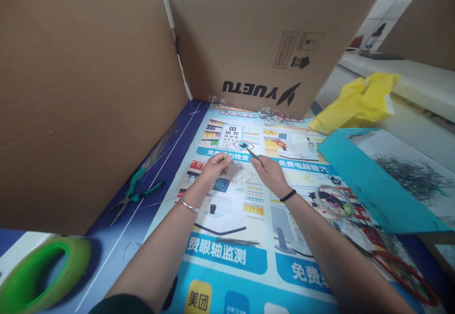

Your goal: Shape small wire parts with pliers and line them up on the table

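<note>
My left hand is closed in a pinch over the printed sheet. A faint, clear thin strand or loop seems to hang beside its fingers, too fine to name. To its right, my right hand grips dark pointed tweezers, the tip aimed up and left toward the left hand. A small gap lies between the two hands. Beneath them is the blue and white printed sheet. A small bundle of thin dark wires lies on it, nearer to me.
Cardboard panels wall the left and back. Teal-handled pliers and green tape lie left. On the right are a teal box with tangled wire pieces, a yellow bag, a clear ring and a red ring.
</note>
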`<move>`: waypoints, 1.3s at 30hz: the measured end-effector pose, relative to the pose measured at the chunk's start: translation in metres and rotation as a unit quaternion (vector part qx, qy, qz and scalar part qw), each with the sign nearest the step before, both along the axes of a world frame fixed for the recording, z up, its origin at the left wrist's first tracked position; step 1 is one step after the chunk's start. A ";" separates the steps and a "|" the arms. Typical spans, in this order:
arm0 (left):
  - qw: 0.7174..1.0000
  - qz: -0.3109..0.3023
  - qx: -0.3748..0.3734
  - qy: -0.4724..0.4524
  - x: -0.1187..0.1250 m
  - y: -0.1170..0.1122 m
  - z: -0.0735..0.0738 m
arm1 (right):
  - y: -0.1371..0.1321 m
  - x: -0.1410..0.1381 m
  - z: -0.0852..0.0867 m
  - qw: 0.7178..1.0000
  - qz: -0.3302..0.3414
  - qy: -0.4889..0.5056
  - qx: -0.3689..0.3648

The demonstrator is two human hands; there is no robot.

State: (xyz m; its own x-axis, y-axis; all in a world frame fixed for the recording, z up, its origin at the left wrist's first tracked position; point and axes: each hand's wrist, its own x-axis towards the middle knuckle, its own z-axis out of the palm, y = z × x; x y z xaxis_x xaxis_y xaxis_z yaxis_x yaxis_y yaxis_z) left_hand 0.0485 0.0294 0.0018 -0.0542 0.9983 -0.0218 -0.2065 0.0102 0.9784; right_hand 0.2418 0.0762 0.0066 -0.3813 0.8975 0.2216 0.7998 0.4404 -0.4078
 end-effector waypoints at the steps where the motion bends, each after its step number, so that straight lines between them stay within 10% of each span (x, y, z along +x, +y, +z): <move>1: 1.000 0.010 -0.002 0.002 0.000 0.001 -0.001 | -0.001 0.000 0.001 1.000 0.008 -0.020 0.023; 7: 0.998 0.061 -0.013 0.023 0.001 0.003 -0.003 | 0.000 0.002 0.000 0.989 -0.012 -0.077 0.125; 24: 0.999 0.028 -0.014 0.012 0.001 0.000 0.001 | 0.004 0.004 -0.004 0.981 -0.065 -0.137 0.117; 39: 0.999 0.027 -0.030 -0.015 0.002 0.002 -0.005 | -0.005 -0.001 -0.003 0.961 0.047 -0.135 0.235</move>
